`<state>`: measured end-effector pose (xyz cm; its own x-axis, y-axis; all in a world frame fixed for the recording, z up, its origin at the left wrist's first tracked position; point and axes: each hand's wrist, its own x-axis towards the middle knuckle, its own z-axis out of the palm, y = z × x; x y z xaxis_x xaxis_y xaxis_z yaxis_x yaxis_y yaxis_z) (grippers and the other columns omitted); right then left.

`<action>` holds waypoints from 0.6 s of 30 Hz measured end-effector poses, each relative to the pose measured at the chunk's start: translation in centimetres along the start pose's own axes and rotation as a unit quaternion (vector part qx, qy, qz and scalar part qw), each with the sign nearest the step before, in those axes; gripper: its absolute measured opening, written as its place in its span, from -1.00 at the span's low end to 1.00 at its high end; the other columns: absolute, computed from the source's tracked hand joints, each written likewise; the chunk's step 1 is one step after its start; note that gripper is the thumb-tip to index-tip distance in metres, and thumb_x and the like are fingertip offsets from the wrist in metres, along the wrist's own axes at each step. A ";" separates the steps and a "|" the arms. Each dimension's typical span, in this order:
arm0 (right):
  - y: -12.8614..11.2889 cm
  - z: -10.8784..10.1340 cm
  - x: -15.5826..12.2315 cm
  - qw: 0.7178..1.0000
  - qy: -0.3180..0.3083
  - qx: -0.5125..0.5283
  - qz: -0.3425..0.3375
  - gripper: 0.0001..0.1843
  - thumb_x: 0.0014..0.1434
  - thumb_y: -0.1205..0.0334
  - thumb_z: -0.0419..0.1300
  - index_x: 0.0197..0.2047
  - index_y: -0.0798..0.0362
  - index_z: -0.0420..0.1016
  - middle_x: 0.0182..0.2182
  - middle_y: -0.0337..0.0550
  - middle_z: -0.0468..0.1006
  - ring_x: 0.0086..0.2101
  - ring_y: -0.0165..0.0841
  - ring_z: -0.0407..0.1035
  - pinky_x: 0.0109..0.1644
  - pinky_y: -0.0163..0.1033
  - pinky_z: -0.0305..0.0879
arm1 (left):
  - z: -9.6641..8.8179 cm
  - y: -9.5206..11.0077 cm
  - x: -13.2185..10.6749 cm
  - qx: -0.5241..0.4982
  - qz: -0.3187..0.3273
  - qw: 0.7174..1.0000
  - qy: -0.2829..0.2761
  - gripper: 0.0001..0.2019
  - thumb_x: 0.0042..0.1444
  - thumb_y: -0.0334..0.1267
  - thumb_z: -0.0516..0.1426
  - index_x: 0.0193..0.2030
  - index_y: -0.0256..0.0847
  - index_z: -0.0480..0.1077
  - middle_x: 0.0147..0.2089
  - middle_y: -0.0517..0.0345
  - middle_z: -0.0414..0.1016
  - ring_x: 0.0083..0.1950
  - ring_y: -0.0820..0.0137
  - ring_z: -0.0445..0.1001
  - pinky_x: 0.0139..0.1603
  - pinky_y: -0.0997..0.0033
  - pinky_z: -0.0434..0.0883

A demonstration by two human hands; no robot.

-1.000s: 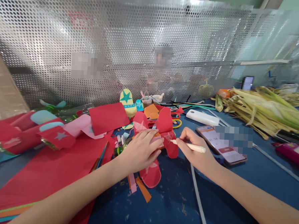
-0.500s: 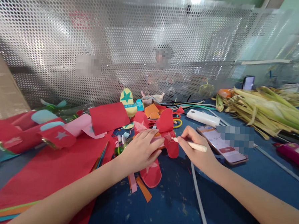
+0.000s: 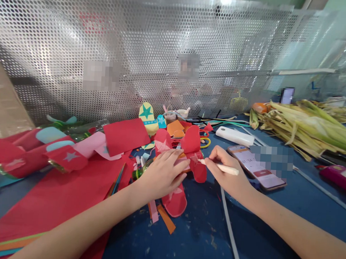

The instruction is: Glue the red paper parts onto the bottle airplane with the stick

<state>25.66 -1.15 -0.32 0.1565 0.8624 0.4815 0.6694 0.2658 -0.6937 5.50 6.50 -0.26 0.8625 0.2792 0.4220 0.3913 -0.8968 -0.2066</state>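
On the table in front of me lies a toy plane of red paper (image 3: 175,205), its rounded wing and tail pieces bearing pale pink stars. My left hand (image 3: 163,171) is wrapped over its middle and hides most of the body. Beside that wrist, the green end of a plastic bottle (image 3: 140,173) shows, seemingly part of the plane. My right hand (image 3: 227,167) pinches a white marker (image 3: 227,170), its tip at the star on the right-hand red piece (image 3: 199,171). Whether the tip touches the paper, I cannot tell.
Red paper sheets (image 3: 68,193) and other red paper crafts (image 3: 32,153) cover the left. A phone (image 3: 259,169), a white oblong device (image 3: 235,136) and corn husks (image 3: 312,127) lie at the right. Behind stands a perforated metal screen (image 3: 154,39). Paper strips (image 3: 166,220) lie near the plane.
Almost nothing differs. The marker and my right hand have shifted very slightly; my left hand stays on the plane.
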 end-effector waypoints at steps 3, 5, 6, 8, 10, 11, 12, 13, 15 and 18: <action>-0.1 0.0 0.0 1.000 0.000 0.008 0.001 -0.77 0.16 0.20 0.06 -0.47 -0.05 0.07 -0.61 -0.36 0.27 -0.55 -0.42 0.23 -0.44 -0.30 0.14 | 0.0 0.0 0.0 -0.002 -0.003 1.000 -0.001 -0.72 0.27 -0.24 0.02 0.07 -0.24 0.31 0.17 -0.26 0.34 0.17 0.03 0.38 0.08 -0.05 0.44; -0.2 0.0 0.0 1.000 0.000 0.009 0.000 -0.78 0.16 0.21 0.06 -0.47 -0.05 0.08 -0.62 -0.36 0.27 -0.56 -0.42 0.22 -0.45 -0.31 0.13 | 0.0 0.0 0.0 -0.001 -0.004 1.000 -0.001 -0.72 0.27 -0.24 0.02 0.08 -0.23 0.30 0.16 -0.24 0.35 0.17 0.04 0.39 0.08 -0.04 0.44; -0.2 0.0 0.0 1.000 0.001 0.009 -0.002 -0.78 0.15 0.21 0.06 -0.47 -0.05 0.08 -0.62 -0.36 0.27 -0.57 -0.43 0.21 -0.46 -0.31 0.13 | 0.0 0.0 0.0 -0.001 -0.004 1.000 -0.001 -0.72 0.27 -0.24 0.02 0.08 -0.22 0.30 0.16 -0.24 0.35 0.17 0.05 0.39 0.08 -0.04 0.44; -0.2 0.0 0.0 1.000 0.003 0.007 -0.003 -0.78 0.15 0.22 0.06 -0.47 -0.05 0.08 -0.63 -0.37 0.26 -0.58 -0.43 0.19 -0.46 -0.31 0.12 | 0.1 0.0 0.0 -0.002 -0.002 1.000 0.001 -0.72 0.27 -0.24 0.02 0.08 -0.23 0.30 0.16 -0.24 0.35 0.17 0.05 0.39 0.08 -0.04 0.44; -0.2 0.0 0.0 1.000 0.003 0.007 -0.003 -0.79 0.14 0.21 0.06 -0.47 -0.04 0.08 -0.63 -0.37 0.25 -0.57 -0.43 0.20 -0.46 -0.31 0.12 | 0.1 0.0 0.0 -0.001 0.000 1.000 0.002 -0.72 0.26 -0.24 0.02 0.08 -0.24 0.30 0.16 -0.26 0.35 0.16 0.03 0.39 0.07 -0.04 0.44; -0.2 0.0 0.0 1.000 0.002 0.009 -0.002 -0.79 0.14 0.21 0.06 -0.47 -0.04 0.09 -0.63 -0.37 0.25 -0.57 -0.43 0.20 -0.46 -0.31 0.12 | 0.1 0.0 0.1 0.000 -0.001 1.000 0.001 -0.72 0.26 -0.25 0.02 0.08 -0.25 0.31 0.16 -0.27 0.34 0.15 0.02 0.40 0.06 -0.04 0.45; -0.2 0.0 0.0 1.000 0.002 0.010 -0.001 -0.79 0.15 0.21 0.06 -0.48 -0.04 0.08 -0.63 -0.37 0.25 -0.57 -0.43 0.20 -0.45 -0.31 0.12 | 0.0 0.0 0.1 0.002 -0.001 1.000 0.000 -0.72 0.26 -0.25 0.02 0.08 -0.25 0.31 0.16 -0.27 0.34 0.15 0.02 0.40 0.05 -0.04 0.45; -0.2 0.1 0.0 1.000 0.001 0.012 0.001 -0.78 0.14 0.21 0.06 -0.48 -0.04 0.08 -0.62 -0.37 0.24 -0.57 -0.44 0.20 -0.45 -0.31 0.12 | 0.0 0.0 0.1 0.002 -0.002 1.000 -0.003 -0.72 0.26 -0.25 0.02 0.08 -0.25 0.31 0.16 -0.27 0.34 0.15 0.02 0.40 0.05 -0.04 0.45; -0.1 0.1 -0.1 1.000 0.003 0.017 0.006 -0.78 0.13 0.22 0.07 -0.49 -0.04 0.08 -0.63 -0.38 0.23 -0.58 -0.45 0.17 -0.46 -0.30 0.10 | 0.0 0.0 0.0 0.000 -0.006 1.000 -0.006 -0.72 0.26 -0.25 0.02 0.08 -0.23 0.31 0.16 -0.25 0.34 0.16 0.03 0.39 0.07 -0.05 0.44; -0.1 0.0 -0.1 0.997 0.026 0.069 0.017 -0.77 0.13 0.22 0.08 -0.50 -0.04 0.10 -0.67 -0.40 0.21 -0.62 -0.45 0.13 -0.50 -0.30 0.08 | -0.1 0.1 0.0 -0.006 -0.010 1.000 -0.006 -0.72 0.26 -0.24 0.02 0.09 -0.20 0.30 0.17 -0.22 0.34 0.19 0.05 0.37 0.10 -0.05 0.42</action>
<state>25.62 -1.25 -0.32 0.2172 0.8498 0.4803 0.5564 0.2965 -0.7762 5.49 6.42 -0.20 0.8583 0.3005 0.4160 0.4046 -0.8949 -0.1884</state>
